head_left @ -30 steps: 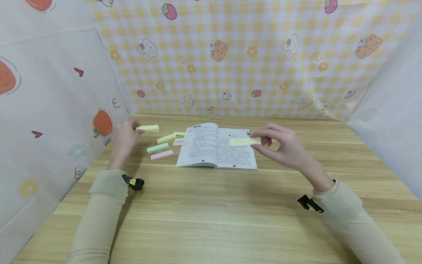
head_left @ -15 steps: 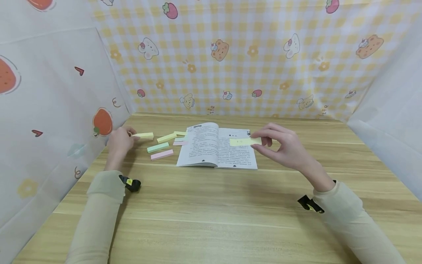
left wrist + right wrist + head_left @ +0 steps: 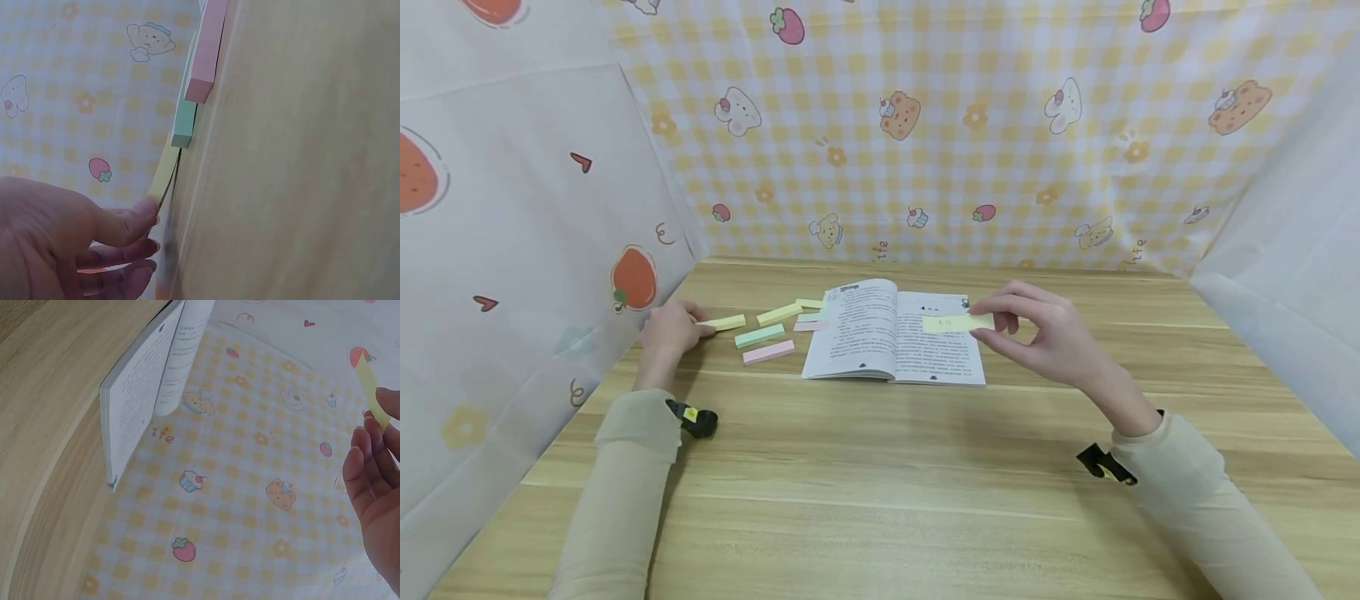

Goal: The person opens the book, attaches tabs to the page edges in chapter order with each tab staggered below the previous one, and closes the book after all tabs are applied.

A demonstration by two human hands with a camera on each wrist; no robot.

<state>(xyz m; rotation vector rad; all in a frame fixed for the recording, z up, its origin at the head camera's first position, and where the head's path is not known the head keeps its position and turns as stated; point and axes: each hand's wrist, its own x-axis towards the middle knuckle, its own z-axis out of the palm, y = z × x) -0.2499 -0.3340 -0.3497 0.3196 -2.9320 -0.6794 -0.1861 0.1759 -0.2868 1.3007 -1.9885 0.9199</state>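
Note:
At the table's left, my left hand (image 3: 668, 333) pinches the end of a yellow sticky-note pad (image 3: 727, 322) between thumb and fingers, close over the wood. The left wrist view shows the thumb (image 3: 140, 215) lying along that pad. My right hand (image 3: 1051, 333) holds up a single yellow sticky note (image 3: 946, 323) with faint handwriting, pinched at its right end. In the head view this note overlaps the right page of an open book (image 3: 850, 342). The right wrist view shows the note's free end pointing up from the fingertips.
Between left hand and book lie another yellow pad (image 3: 779, 314), a green pad (image 3: 759, 336) and a pink pad (image 3: 768, 352). Yellow, pale green and pink tabs (image 3: 808, 326) stick out from the book's left edge. A checked curtain (image 3: 880, 167) hangs behind the table.
My left hand has moved left and toward me with the yellow pad, lowering it toward the table. The right hand keeps the note in nearly the same place.

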